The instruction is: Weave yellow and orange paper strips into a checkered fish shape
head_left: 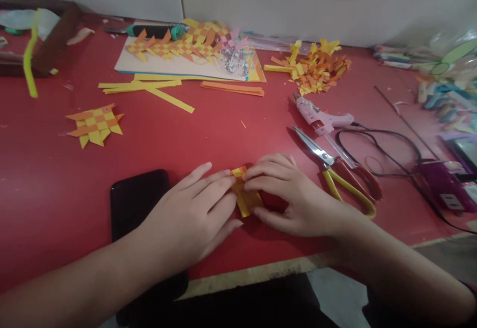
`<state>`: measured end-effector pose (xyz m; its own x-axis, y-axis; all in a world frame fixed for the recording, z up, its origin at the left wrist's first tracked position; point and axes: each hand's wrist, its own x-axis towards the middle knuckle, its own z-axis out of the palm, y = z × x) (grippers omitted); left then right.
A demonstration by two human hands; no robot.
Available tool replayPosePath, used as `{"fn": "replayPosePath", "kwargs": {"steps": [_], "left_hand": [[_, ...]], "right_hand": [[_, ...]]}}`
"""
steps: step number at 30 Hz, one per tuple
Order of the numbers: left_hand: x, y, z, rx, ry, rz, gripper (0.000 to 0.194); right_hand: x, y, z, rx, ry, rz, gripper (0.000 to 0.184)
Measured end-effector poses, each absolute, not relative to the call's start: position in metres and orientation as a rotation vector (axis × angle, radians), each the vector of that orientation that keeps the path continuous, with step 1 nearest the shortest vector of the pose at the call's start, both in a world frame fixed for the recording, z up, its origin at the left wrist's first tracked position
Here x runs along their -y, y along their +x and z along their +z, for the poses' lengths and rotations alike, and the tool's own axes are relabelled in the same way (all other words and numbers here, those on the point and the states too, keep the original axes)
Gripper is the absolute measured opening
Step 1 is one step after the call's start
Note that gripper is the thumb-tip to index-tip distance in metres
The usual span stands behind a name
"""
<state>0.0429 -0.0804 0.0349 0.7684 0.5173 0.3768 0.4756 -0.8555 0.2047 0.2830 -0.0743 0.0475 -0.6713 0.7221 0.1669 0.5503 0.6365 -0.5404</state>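
A small woven piece of yellow and orange paper strips (244, 196) lies on the red table (208, 139) near its front edge. My left hand (194, 213) rests flat beside it on the left, fingers stretched out and fingertips pressing its left side. My right hand (288, 196) covers its right side, fingers pressed down on the strips and thumb below them. Most of the piece is hidden between the two hands.
A black phone (136, 201) lies under my left wrist. Yellow-and-red scissors (335, 169) and a pink glue gun (322, 117) with a black cord lie to the right. A finished woven fish (95, 125), loose strips (149, 87), a scrap pile (313, 67) and a card with woven pieces (186, 52) lie farther back.
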Motion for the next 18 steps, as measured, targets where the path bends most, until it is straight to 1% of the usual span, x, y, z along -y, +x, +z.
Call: {"fn": "replayPosePath", "kwargs": {"steps": [2, 5, 8, 11, 18], "left_hand": [[0.0802, 0.0434, 0.0354, -0.808, 2.870, 0.661, 0.030], [0.0801, 0.0441, 0.0352, -0.788, 2.899, 0.684, 0.033], [0.0802, 0.0442, 0.0352, -0.753, 2.918, 0.679, 0.035], [0.0800, 0.0437, 0.0364, -0.737, 2.919, 0.668, 0.031], [0.0798, 0.0433, 0.0368, -0.747, 2.884, 0.709, 0.027]], "right_hand": [[0.0737, 0.2845, 0.0495, 2.529, -1.044, 0.720, 0.029], [0.0731, 0.2857, 0.0504, 2.531, -1.083, 0.777, 0.033], [0.0732, 0.2853, 0.0484, 2.504, -1.108, 0.763, 0.028], [0.0734, 0.2841, 0.0455, 2.483, -1.116, 0.747, 0.021], [0.0735, 0.2787, 0.0411, 2.420, -1.125, 0.702, 0.015]]}}
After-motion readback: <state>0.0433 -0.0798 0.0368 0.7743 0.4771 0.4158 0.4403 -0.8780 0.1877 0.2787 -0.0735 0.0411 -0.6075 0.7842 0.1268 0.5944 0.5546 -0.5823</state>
